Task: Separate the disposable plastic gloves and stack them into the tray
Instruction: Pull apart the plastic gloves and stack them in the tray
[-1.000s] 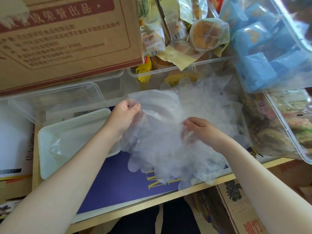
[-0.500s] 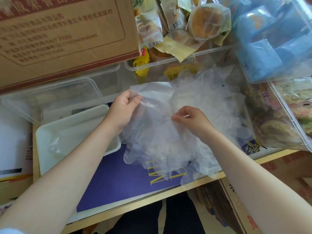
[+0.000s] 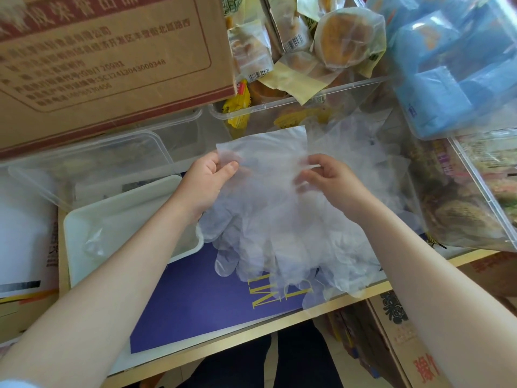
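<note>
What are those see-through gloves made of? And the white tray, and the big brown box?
The gloves look like thin plastic film: clear, crinkly, floppy. The white tray seems to be smooth plastic or foam; its matte rim leaves that open. The brown box looks like cardboard, dull with printed red lettering.

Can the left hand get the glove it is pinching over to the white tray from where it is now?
Probably yes. The left hand pinches the glove by its cuff, and the white tray lies just beside that forearm with its opening upward. The right hand also pinches the glove.
</note>
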